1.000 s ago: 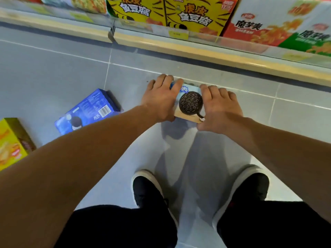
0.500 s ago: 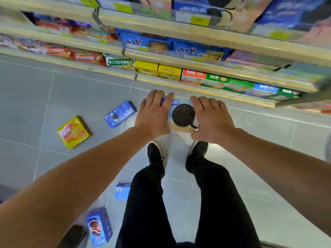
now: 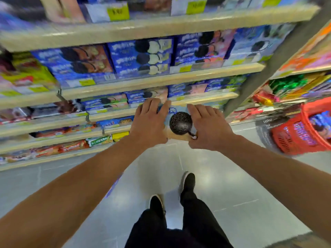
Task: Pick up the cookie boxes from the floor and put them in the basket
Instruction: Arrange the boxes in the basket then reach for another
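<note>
Basket (image 3: pixel 293 138), red plastic with a mesh wall, sits at the right edge of the view beside the lower shelves, and blue packages (image 3: pixel 320 122) lie inside it; their print is too blurred to read. Shelves (image 3: pixel 161 83) run across the upper half, stocked with rows of blue cookie boxes showing dark round biscuits, with yellow, green and red packs further left and lower down. Yellow price tags line the shelf edges.

The cookie box (image 3: pixel 180 125), pale blue with a large dark sandwich cookie printed on its face, is held up in the air in front of the shelves, above the grey tiled floor (image 3: pixel 232 194) and to the left of the basket. It is clamped between both palms. The left hand (image 3: pixel 149 122) presses its left side, fingers nearly straight and reaching over the top edge. The right hand (image 3: pixel 208 127) presses the right side, fingers stretched forward and slightly spread, thumb tucked at the lower corner. Both forearms are bare and extend forward from the bottom corners. Below, dark trousers and two black shoes (image 3: pixel 187 181) stand on the floor
</note>
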A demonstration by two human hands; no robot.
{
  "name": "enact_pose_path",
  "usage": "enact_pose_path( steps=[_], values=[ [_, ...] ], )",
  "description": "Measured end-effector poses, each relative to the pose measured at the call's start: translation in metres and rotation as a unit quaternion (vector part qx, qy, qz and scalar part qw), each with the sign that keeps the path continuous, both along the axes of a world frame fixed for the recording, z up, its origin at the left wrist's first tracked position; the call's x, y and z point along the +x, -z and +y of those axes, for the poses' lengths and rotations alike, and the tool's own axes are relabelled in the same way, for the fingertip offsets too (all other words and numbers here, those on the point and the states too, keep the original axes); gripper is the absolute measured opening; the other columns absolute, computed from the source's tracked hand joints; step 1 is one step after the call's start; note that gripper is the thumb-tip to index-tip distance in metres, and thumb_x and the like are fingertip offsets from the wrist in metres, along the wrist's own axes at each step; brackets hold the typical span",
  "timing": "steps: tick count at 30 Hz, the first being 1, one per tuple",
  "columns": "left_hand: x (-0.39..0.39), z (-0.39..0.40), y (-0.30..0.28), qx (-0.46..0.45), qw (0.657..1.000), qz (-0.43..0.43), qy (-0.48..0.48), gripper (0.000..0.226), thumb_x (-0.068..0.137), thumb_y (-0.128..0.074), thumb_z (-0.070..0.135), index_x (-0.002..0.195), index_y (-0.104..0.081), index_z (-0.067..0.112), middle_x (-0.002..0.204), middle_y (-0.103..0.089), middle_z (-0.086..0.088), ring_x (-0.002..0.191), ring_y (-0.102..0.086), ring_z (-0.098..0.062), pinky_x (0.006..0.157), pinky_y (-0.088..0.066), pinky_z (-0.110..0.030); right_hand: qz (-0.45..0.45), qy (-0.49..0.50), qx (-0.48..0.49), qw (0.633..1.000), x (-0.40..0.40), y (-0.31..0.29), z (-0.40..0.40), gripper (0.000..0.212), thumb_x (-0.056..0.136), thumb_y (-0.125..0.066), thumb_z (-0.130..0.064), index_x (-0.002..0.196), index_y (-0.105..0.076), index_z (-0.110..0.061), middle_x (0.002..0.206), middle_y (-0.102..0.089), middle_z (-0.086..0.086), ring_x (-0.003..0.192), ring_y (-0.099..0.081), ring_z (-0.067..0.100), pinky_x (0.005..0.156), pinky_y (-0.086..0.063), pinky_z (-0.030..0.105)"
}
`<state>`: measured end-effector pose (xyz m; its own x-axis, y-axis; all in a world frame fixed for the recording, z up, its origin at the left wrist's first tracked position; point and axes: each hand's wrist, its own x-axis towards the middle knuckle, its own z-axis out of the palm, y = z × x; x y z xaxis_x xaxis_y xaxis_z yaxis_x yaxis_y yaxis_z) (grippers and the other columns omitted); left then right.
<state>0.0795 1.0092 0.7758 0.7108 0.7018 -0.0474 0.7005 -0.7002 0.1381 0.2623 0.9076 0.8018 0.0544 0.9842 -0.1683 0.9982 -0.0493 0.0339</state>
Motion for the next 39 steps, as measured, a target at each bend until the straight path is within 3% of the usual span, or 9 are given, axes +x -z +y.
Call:
enact_pose_path(
  steps=[5, 12, 18, 22, 27, 32, 35, 39],
  values=[
    [0.03, -0.007, -0.056, 0.067, 0.995, -0.018, 0.07, 0.12, 0.055, -0.077, 0.061, 0.149, -0.011, 0.026, 0.147, -0.022, -0.009, 0.139, -0.017, -0.032, 0.11, -0.03, -0.05, -0.033, 0.057, 0.06, 0.996, 0.016, -0.057, -0.036, 0.113, 0.059, -0.067, -0.054, 0.152, -0.018, -0.012, 0.14, -0.041, 0.009, 0.124, -0.042, 0.033, 0.105, -0.034, 0.045],
    [0.106, -0.057, -0.117, 0.1, 0.981, -0.039, 0.161, 0.117, 0.06, -0.075, 0.057, 0.151, -0.009, 0.025, 0.15, -0.02, -0.008, 0.142, -0.011, -0.031, 0.112, -0.022, -0.045, -0.071, 0.146, 0.088, 0.983, 0.065, -0.106, -0.11, 0.122, 0.054, -0.072, -0.063, 0.152, -0.017, -0.014, 0.143, -0.04, 0.004, 0.128, -0.041, 0.03, 0.105, -0.032, 0.043],
    [0.183, -0.123, -0.131, 0.139, 0.966, -0.031, 0.217, 0.12, 0.056, -0.073, 0.067, 0.15, -0.012, 0.025, 0.146, -0.025, -0.008, 0.138, -0.017, -0.03, 0.111, -0.022, -0.045, -0.068, 0.199, 0.085, 0.974, 0.123, -0.118, -0.191, 0.123, 0.058, -0.069, -0.062, 0.153, -0.008, -0.016, 0.152, -0.03, 0.005, 0.135, -0.034, 0.03, 0.109, -0.029, 0.044],
    [0.239, -0.172, -0.123, 0.063, 0.963, -0.005, 0.261, 0.112, 0.06, -0.055, 0.086, 0.149, -0.014, 0.031, 0.145, -0.031, 0.0, 0.137, -0.024, -0.024, 0.114, -0.019, -0.051, -0.111, 0.195, 0.06, 0.973, 0.172, -0.116, -0.259, 0.116, 0.058, -0.068, -0.057, 0.153, -0.013, -0.016, 0.148, -0.034, 0.006, 0.133, -0.035, 0.029, 0.108, -0.027, 0.043],
    [0.302, -0.222, -0.11, -0.07, 0.954, 0.027, 0.289, 0.088, 0.071, -0.063, 0.069, 0.142, -0.034, 0.027, 0.134, -0.05, -0.002, 0.119, -0.048, -0.024, 0.097, -0.043, -0.04, -0.134, 0.176, 0.046, 0.974, 0.227, -0.095, -0.329, 0.108, 0.05, -0.07, -0.047, 0.145, -0.034, -0.013, 0.133, -0.051, 0.007, 0.118, -0.048, 0.031, 0.1, -0.035, 0.046],
    [0.36, -0.27, -0.09, -0.203, 0.931, 0.05, 0.3, 0.056, 0.081, -0.064, 0.057, 0.125, -0.051, 0.024, 0.109, -0.062, 0.001, 0.093, -0.059, -0.018, 0.08, -0.05, -0.036, -0.117, 0.122, 0.07, 0.983, 0.275, -0.07, -0.383, 0.107, 0.046, -0.076, -0.04, 0.143, -0.039, -0.012, 0.135, -0.053, 0.007, 0.119, -0.05, 0.032, 0.101, -0.039, 0.048],
    [0.398, -0.284, -0.075, -0.216, 0.924, 0.045, 0.312, 0.048, 0.082, -0.064, 0.056, 0.115, -0.052, 0.025, 0.1, -0.058, 0.001, 0.088, -0.057, -0.018, 0.075, -0.048, -0.034, -0.086, 0.134, 0.053, 0.986, 0.31, -0.055, -0.403, 0.111, 0.048, -0.076, -0.047, 0.146, -0.034, -0.016, 0.141, -0.047, 0.005, 0.126, -0.046, 0.032, 0.108, -0.033, 0.049],
    [0.465, -0.295, -0.053, -0.146, 0.924, 0.05, 0.35, 0.053, 0.078, -0.065, 0.058, 0.115, -0.047, 0.026, 0.105, -0.054, 0.002, 0.092, -0.052, -0.018, 0.078, -0.047, -0.037, -0.036, 0.202, 0.022, 0.978, 0.368, -0.038, -0.415, 0.114, 0.051, -0.068, -0.067, 0.148, -0.03, -0.022, 0.145, -0.041, 0.002, 0.134, -0.038, 0.029, 0.111, -0.03, 0.051]
  ],
)
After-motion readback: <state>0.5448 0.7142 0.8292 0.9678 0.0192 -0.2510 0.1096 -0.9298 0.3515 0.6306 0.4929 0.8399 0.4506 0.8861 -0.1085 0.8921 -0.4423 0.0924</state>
